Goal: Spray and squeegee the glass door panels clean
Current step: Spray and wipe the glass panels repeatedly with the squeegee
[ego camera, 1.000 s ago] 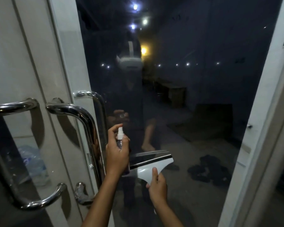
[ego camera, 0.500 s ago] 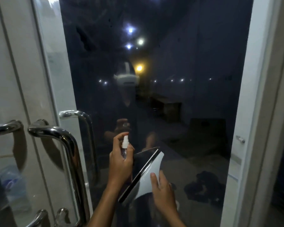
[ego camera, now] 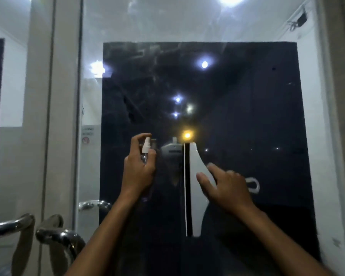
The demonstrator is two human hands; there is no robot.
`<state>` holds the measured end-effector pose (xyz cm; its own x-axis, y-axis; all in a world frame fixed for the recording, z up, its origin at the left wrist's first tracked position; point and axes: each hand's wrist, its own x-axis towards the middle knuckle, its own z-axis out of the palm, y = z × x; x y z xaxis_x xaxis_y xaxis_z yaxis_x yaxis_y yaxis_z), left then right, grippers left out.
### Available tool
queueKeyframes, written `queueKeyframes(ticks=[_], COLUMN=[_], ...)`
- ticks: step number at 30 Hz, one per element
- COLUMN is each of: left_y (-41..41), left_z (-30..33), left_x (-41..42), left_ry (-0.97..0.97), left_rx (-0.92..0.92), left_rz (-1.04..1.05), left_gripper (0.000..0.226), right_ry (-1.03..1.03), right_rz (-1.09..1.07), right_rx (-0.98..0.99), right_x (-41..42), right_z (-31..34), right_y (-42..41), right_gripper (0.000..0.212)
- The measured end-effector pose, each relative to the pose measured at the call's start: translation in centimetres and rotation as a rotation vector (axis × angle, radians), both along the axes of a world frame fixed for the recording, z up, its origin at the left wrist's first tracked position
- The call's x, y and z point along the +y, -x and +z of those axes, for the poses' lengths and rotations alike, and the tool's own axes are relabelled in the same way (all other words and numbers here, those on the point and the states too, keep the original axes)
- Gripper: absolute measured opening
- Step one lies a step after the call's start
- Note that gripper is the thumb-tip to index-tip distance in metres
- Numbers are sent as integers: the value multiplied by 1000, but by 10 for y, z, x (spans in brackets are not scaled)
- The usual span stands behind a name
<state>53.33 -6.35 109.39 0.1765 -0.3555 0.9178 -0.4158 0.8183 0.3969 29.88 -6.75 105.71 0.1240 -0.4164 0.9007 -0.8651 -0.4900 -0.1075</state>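
Count: 2 hands, left hand (ego camera: 138,172) and right hand (ego camera: 226,188); 1 small spray bottle (ego camera: 145,149); 1 white squeegee (ego camera: 194,188); 1 glass door panel (ego camera: 247,116) mid-frame; approx. 3 chrome door handles, e.g. handle (ego camera: 58,236) lower left.

We stand at the entrance of what looks like a shop or office: tall glass doors (ego camera: 207,86) in pale frames, chrome pull handles (ego camera: 54,234), small notice stickers (ego camera: 87,134) on the glass, ceiling lights reflected in it.
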Motion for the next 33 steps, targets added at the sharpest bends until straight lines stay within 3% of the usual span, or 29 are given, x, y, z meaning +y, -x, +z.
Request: queueKeyframes(ticks=[5,10,16,23,33], left_y=[-22,-40,-57,-69,-79], left_z=[74,124,162,185,169], left_x=[-7,-13,-21,-23,-32], left_ry=[96,144,181,256,353], left_rx=[23,3,-83,-51,-46], left_rz=[105,229,373,417,320], left_gripper=[27,29,26,30,35], right_ry=[145,158,176,171,211], right_rz=[-81,-76,-54,-68,-159], right_rx=[148,178,101,127,384], right_x=[-3,-7,-12,-11,-26], right_z=[110,164,179,183,215], right_y=[-35,-65,-77,-89,-170], right_gripper=[53,49,49,51,46])
